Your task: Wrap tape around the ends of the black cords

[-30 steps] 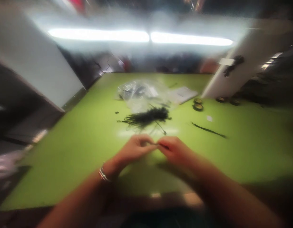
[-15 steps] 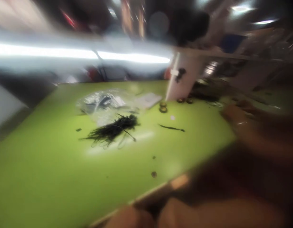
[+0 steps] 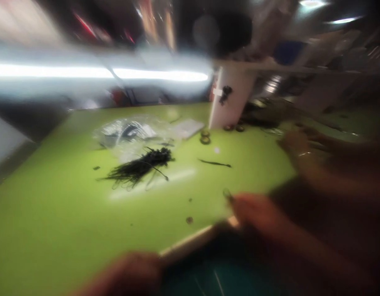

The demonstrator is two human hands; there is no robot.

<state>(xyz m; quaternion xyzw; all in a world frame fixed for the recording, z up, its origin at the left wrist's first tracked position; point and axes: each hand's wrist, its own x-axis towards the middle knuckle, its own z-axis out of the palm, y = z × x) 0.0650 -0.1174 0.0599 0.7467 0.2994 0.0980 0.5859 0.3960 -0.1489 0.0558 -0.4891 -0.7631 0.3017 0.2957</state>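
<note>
My right hand [image 3: 254, 211] is closed over the table's front edge, with a thin dark cable loop [image 3: 227, 193] sticking out past its fingertips. My left hand [image 3: 131, 269] is low at the near edge of the green table [image 3: 63, 213]; motion smears its fingers and I cannot see whether they hold anything. A bundle of thin black cables [image 3: 140, 166] lies mid-table, one end sticking out toward me. A single short black cable [image 3: 214, 163] rests to its right. A small round brownish piece [image 3: 189, 220] lies left of my right hand.
Behind the bundle lies a clear plastic bag [image 3: 131, 131] with dark contents, beside a white flat pad [image 3: 188, 128]. Rolls of tape [image 3: 205, 138] stand near a white upright panel [image 3: 230, 98]. Another person's hand [image 3: 293, 146] reaches in from the right. A bright tube light [image 3: 156, 75] spans the back.
My right hand has risen from the bottom edge to above the table's front edge, the cable loop now visible. My left hand has shifted left. The view has turned slightly to the right.
</note>
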